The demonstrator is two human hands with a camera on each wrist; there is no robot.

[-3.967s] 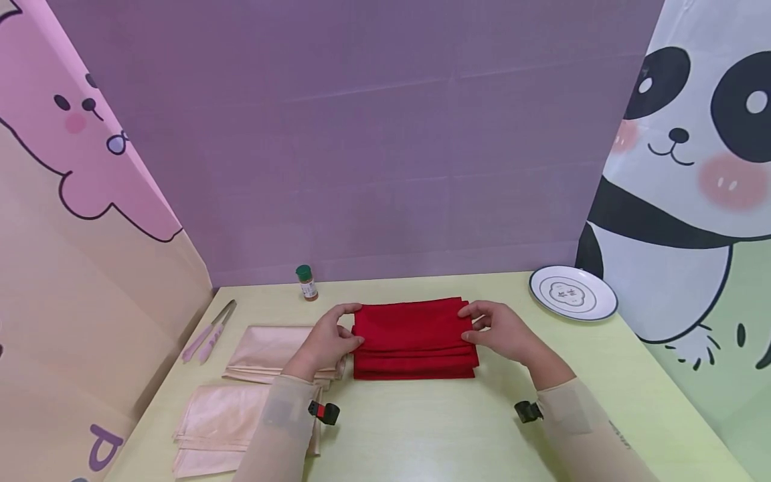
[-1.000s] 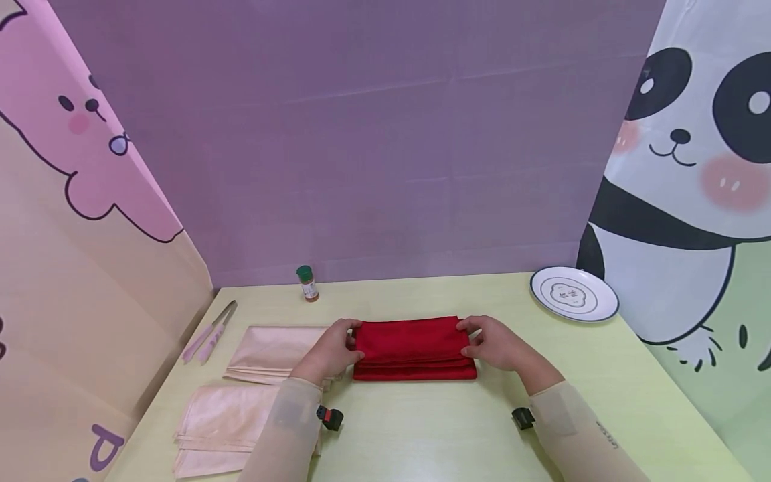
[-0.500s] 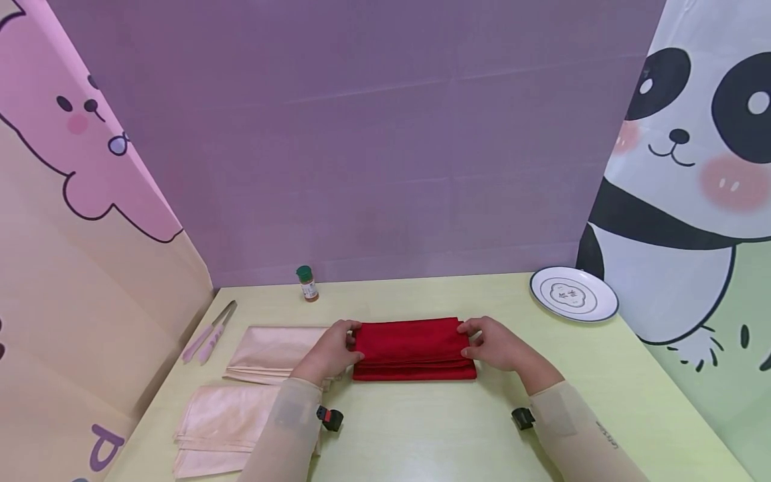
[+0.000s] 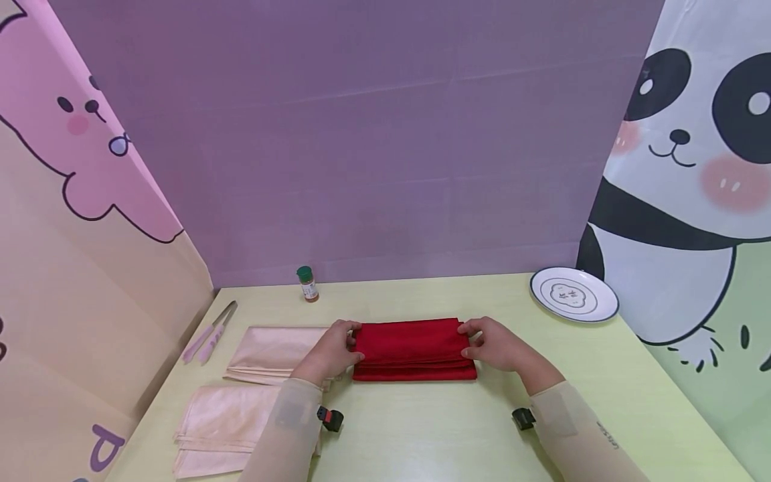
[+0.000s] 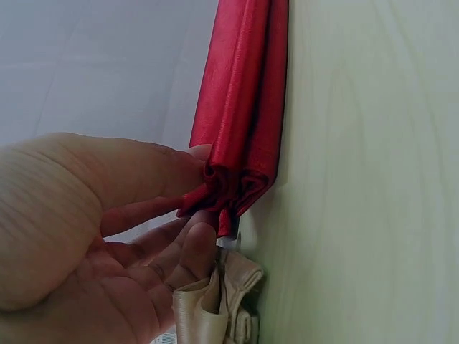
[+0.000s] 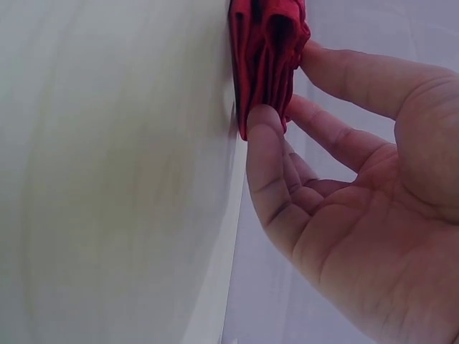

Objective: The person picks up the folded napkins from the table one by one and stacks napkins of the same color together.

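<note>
A red cloth (image 4: 409, 340), folded into a flat layered rectangle, lies on the table at the middle of the head view. My left hand (image 4: 331, 349) pinches its left end, thumb at the near layers and fingers at the far corner. At the opposite end, my right hand (image 4: 495, 344) holds the cloth the same way. In the left wrist view, the rolled folds of the red cloth (image 5: 237, 107) show beside the thumb. The right wrist view has the stacked layers of the cloth (image 6: 269, 64) between thumb and fingers.
Two folded pale pink cloths, a far one (image 4: 274, 345) and a nearer one (image 4: 219, 410), lie left, partly behind my left arm. Tongs with purple handles (image 4: 210, 345) lie at the left edge. A green-capped bottle (image 4: 308, 286) and a white plate (image 4: 593, 308) stand farther back.
Since four seconds ago, the red cloth's far edge has come nearer, so it looks shallower, and both hands have moved slightly toward me with it. Over the last second almost nothing has moved.
</note>
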